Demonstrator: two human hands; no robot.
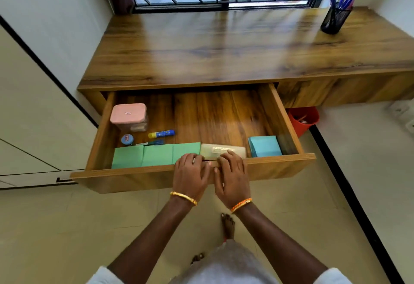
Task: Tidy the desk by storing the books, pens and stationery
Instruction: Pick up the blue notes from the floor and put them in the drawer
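Head view: left hand (190,174) & right hand (233,174) side by side, fingers curled over front edge of open wooden drawer (280,160), gripping it. Inside: three green books (156,155) along front, clear plastic pencil box (223,151), blue notepad (265,146), pink-lidded container (128,115), glue stick (161,134). Black mesh pen holder (335,19) w/ pens on desk (224,48), far right.

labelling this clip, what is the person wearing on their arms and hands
The left hand has a thin gold bangle at the wrist; the right hand has an orange and gold beaded bracelet. Forearms are bare, with pale short sleeves near the frame's bottom. No rings visible.
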